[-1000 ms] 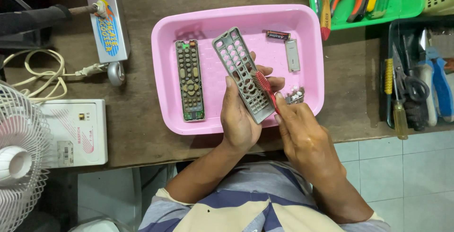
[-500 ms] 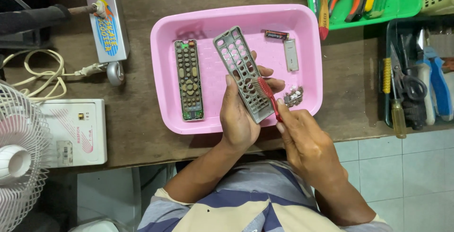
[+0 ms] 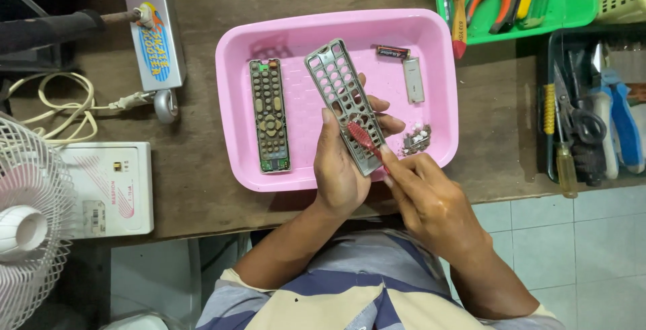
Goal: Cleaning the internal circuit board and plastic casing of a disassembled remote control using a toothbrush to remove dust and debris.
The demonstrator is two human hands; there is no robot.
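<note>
My left hand (image 3: 342,168) grips a grey remote-control front cover (image 3: 340,94), a long shell full of button holes, held tilted over the pink tray (image 3: 431,34). My right hand (image 3: 431,199) holds a red toothbrush (image 3: 363,140) whose head rests on the lower part of the cover. Inside the tray lie the remote's circuit board with its rubber keypad (image 3: 270,115) at the left, a small battery (image 3: 392,52), a grey battery lid (image 3: 414,80) and a little pile of small parts (image 3: 417,139).
A green tray (image 3: 579,4) with pliers and a paintbrush sits at the back right. A dark bin (image 3: 553,54) of scissors and screwdrivers is at the right. At the left are a white box (image 3: 111,189), a coiled cable (image 3: 54,108) and a white fan (image 3: 27,229).
The toothbrush head has shifted slightly along the cover's lower part. The left hand and the cover stay in place.
</note>
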